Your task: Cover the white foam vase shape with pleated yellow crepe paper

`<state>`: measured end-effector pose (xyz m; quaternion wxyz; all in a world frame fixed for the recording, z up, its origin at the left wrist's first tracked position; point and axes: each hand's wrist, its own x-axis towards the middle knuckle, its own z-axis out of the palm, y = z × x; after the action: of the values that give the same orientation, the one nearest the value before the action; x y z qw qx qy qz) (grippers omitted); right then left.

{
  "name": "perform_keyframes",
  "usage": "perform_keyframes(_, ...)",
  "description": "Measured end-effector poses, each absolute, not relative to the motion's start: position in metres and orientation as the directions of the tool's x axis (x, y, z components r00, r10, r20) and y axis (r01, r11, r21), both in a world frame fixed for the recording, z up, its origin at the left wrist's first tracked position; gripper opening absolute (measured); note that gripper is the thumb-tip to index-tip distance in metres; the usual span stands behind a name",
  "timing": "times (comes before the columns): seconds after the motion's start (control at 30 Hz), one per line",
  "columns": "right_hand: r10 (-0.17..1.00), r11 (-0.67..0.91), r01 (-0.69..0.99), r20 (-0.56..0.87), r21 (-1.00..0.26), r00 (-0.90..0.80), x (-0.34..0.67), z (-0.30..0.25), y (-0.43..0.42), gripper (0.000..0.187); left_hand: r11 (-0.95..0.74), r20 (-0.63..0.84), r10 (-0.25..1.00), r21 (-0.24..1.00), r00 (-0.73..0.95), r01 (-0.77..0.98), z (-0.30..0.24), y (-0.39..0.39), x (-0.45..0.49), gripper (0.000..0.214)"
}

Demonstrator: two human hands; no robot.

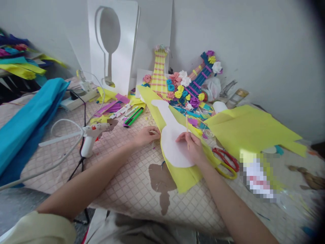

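"What step are you on, as you read it from your end?"

"I'd judge that I'm fitting the white cutout (172, 150) to the yellow sheet (186, 183). It lies on top of that sheet, round end near, narrow neck pointing far and left."

"And the grip?"

"My right hand (195, 147) grasps a slim pale stick (187, 123), upright between thumb and fingers; its other fingers reach over the right part of the round end. My left hand (145, 136) is at the left edge, fingertips bent in where sheet and cutout meet. Whether they pinch the paper or only touch it, I can't tell."

"So the cutout sits between the hands?"

"Yes, the round end does. The neck runs beyond both, toward the far side."

"What does the next move call for?"

"Keeping both layers lined up, I think, with light pressure; the sheet looks thin and could crease. I'd mind the glue gun (88, 144) well to the left, and the green cutter (133, 117) on the far side of my left hand."
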<state>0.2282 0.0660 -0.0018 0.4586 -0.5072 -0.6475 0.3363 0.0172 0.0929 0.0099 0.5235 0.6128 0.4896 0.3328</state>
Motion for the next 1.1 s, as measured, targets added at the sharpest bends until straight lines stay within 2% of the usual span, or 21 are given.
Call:
perform_keyframes(0.13, 0.963, 0.267, 0.499, 0.237, -0.824, -0.125, 0.232, 0.005, 0.063, 0.040, 0.038, -0.115, 0.953, 0.962, 0.279, 0.270, 0.006, 0.097, 0.018, 0.018)
perform_keyframes(0.3, 0.926, 0.368, 0.683, 0.185, -0.631, -0.328, 0.227, 0.040, 0.057, 0.040, 0.077, -0.152, 0.949, 0.961, 0.275, 0.267, 0.007, 0.099, 0.019, 0.026)
perform_keyframes(0.37, 0.888, 0.455, 0.770, 0.168, -0.447, -0.427, 0.217, 0.058, 0.056, 0.035, 0.089, -0.162, 0.948, 0.961, 0.273, 0.262, 0.009, 0.098, 0.020, 0.028)
perform_keyframes(0.43, 0.849, 0.527, 0.841, 0.118, -0.119, -0.515, 0.204, 0.073, 0.056, 0.032, 0.095, -0.164, 0.950, 0.962, 0.267, 0.255, 0.010, 0.098, 0.020, 0.030)
perform_keyframes(0.5, 0.828, 0.543, 0.820, 0.046, 0.178, -0.559, 0.189, 0.084, 0.056, 0.033, 0.095, -0.159, 0.953, 0.965, 0.259, 0.244, 0.009, 0.097, 0.021, 0.030)
perform_keyframes(0.57, 0.822, 0.543, 0.784, -0.001, 0.302, -0.569, 0.176, 0.091, 0.058, 0.033, 0.097, -0.156, 0.956, 0.968, 0.249, 0.234, 0.007, 0.098, 0.022, 0.030)
perform_keyframes(0.67, 0.815, 0.551, 0.759, -0.025, 0.348, -0.580, 0.165, 0.096, 0.060, 0.030, 0.118, -0.169, 0.957, 0.969, 0.235, 0.217, 0.004, 0.099, 0.022, 0.028)
perform_keyframes(0.87, 0.823, 0.542, 0.765, -0.034, 0.347, -0.568, 0.162, 0.100, 0.063, 0.026, 0.235, -0.261, 0.934, 0.963, 0.243, 0.134, 0.007, 0.101, 0.021, 0.028)
perform_keyframes(1.03, 0.836, 0.524, 0.794, -0.008, 0.309, -0.548, 0.178, 0.103, 0.057, 0.028, 0.345, -0.321, 0.901, 0.938, 0.292, -0.032, 0.018, 0.100, 0.019, 0.034)
perform_keyframes(1.1, 0.844, 0.514, 0.830, 0.044, 0.216, -0.534, 0.192, 0.102, 0.048, 0.030, 0.367, -0.320, 0.895, 0.925, 0.311, -0.104, 0.022, 0.099, 0.018, 0.033)
